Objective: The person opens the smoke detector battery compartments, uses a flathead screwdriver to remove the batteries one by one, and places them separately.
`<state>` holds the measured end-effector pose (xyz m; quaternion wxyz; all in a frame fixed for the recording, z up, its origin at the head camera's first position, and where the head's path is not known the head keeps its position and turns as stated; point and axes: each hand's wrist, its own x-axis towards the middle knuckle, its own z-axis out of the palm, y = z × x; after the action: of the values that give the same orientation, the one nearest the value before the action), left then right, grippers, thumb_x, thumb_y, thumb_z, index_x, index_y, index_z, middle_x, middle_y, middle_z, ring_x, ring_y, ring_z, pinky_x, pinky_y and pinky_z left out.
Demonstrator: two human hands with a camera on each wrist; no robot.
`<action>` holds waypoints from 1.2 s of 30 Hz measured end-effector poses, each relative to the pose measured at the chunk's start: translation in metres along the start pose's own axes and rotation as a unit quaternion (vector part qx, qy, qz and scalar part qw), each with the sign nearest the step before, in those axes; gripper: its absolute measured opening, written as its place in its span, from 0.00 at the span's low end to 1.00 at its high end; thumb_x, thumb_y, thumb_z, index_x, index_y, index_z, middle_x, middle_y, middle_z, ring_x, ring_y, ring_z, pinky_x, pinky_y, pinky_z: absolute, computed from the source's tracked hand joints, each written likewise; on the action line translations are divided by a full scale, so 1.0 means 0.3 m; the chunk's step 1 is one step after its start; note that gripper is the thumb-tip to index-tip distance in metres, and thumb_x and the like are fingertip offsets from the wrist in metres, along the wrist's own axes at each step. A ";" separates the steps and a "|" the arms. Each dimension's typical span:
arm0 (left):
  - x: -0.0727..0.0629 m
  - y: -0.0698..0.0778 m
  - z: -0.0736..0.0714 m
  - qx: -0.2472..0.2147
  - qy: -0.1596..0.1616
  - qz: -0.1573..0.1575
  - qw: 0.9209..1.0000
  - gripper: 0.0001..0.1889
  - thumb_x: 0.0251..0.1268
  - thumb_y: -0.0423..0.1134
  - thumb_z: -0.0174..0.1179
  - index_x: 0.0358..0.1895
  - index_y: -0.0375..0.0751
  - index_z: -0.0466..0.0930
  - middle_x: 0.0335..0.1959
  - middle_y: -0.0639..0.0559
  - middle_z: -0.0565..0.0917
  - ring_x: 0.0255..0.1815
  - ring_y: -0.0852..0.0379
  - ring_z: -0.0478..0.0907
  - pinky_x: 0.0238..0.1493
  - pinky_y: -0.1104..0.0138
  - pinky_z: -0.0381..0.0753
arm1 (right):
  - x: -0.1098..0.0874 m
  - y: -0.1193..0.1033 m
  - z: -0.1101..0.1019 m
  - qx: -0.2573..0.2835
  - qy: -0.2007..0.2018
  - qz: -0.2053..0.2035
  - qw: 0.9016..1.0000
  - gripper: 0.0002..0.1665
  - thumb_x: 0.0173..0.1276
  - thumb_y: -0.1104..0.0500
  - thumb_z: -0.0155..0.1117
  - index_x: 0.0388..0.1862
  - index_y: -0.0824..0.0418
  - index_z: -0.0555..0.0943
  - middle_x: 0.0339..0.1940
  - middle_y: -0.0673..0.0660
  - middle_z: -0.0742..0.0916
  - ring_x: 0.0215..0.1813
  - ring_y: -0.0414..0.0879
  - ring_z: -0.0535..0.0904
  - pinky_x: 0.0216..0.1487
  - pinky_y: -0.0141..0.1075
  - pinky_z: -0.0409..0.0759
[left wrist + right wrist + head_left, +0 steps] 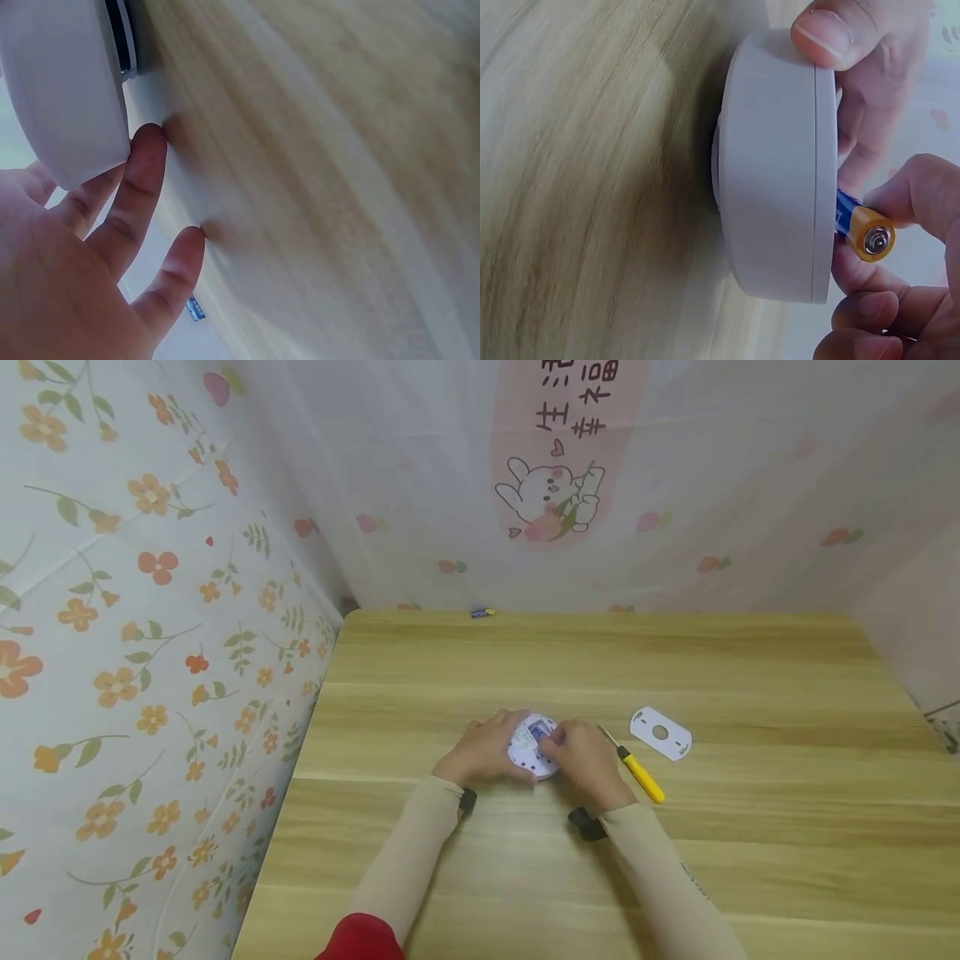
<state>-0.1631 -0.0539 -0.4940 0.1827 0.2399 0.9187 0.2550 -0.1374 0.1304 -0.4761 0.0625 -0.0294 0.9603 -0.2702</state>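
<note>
A round white device (pixel 525 758), shaped like a smoke alarm, is held on edge of the tabletop's middle with its battery compartment facing up. My left hand (pixel 483 747) grips its rim; in the right wrist view the thumb (pixel 829 37) lies over the edge. Two fingertips of that hand are close to the table in the left wrist view. Between thumb and finger my right hand (pixel 590 760) pinches a blue and orange battery (pixel 866 231), tilted at the device's back face (pixel 824 187). How far it sits inside is hidden.
Right of the hands lies a yellow-handled screwdriver (pixel 643 777), with a white slotted mounting plate (pixel 643 722) beyond it. Another small blue and yellow battery (pixel 482 612) lies at the table's back edge. Patterned curtains (pixel 420 485) hang behind and at the left.
</note>
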 end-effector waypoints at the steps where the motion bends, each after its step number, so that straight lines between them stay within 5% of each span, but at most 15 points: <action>1: 0.002 -0.001 0.000 0.003 0.000 -0.002 1.000 0.56 0.40 0.63 0.73 0.75 0.54 0.54 0.63 0.51 0.72 0.58 0.56 0.72 0.63 0.53 0.66 | 0.002 0.001 -0.003 0.005 -0.002 0.002 1.000 0.15 0.61 0.51 0.63 0.33 0.63 0.85 0.28 0.55 0.86 0.27 0.46 0.75 0.25 0.34 0.70; 13: 0.002 -0.003 -0.001 0.001 0.001 -0.004 1.000 0.57 0.38 0.63 0.73 0.75 0.54 0.54 0.65 0.51 0.71 0.62 0.54 0.72 0.65 0.53 0.66 | 0.007 0.048 -0.054 0.060 0.007 0.035 0.998 0.17 0.64 0.50 0.59 0.39 0.62 0.84 0.30 0.57 0.84 0.28 0.47 0.74 0.24 0.34 0.67; 21: 0.004 -0.006 0.002 -0.003 -0.002 -0.004 1.000 0.57 0.37 0.62 0.74 0.75 0.54 0.53 0.67 0.51 0.70 0.64 0.53 0.70 0.66 0.52 0.65 | 0.032 0.114 -0.111 0.055 0.024 0.052 0.997 0.19 0.65 0.50 0.58 0.43 0.64 0.84 0.31 0.58 0.82 0.25 0.46 0.71 0.21 0.34 0.66; 27: 0.004 0.006 -0.012 -0.013 -0.004 -0.005 1.000 0.58 0.39 0.61 0.74 0.76 0.52 0.52 0.69 0.48 0.68 0.67 0.50 0.68 0.70 0.49 0.61 | 0.065 0.171 -0.143 0.029 0.021 0.083 0.996 0.21 0.67 0.47 0.55 0.45 0.62 0.83 0.32 0.57 0.86 0.29 0.48 0.75 0.28 0.43 0.65; 36: 0.006 0.001 -0.004 -0.008 -0.007 -0.011 1.000 0.58 0.39 0.62 0.74 0.76 0.53 0.52 0.71 0.49 0.66 0.70 0.49 0.66 0.72 0.49 0.59 | 0.089 0.225 -0.131 0.012 -0.013 0.103 0.994 0.21 0.69 0.48 0.53 0.45 0.63 0.83 0.24 0.53 0.87 0.24 0.44 0.78 0.23 0.36 0.69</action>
<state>-0.1648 -0.0531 -0.4933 0.1936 0.2306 0.9179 0.2584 -0.1708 0.2059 -0.4809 0.1032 0.0670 0.9541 -0.2731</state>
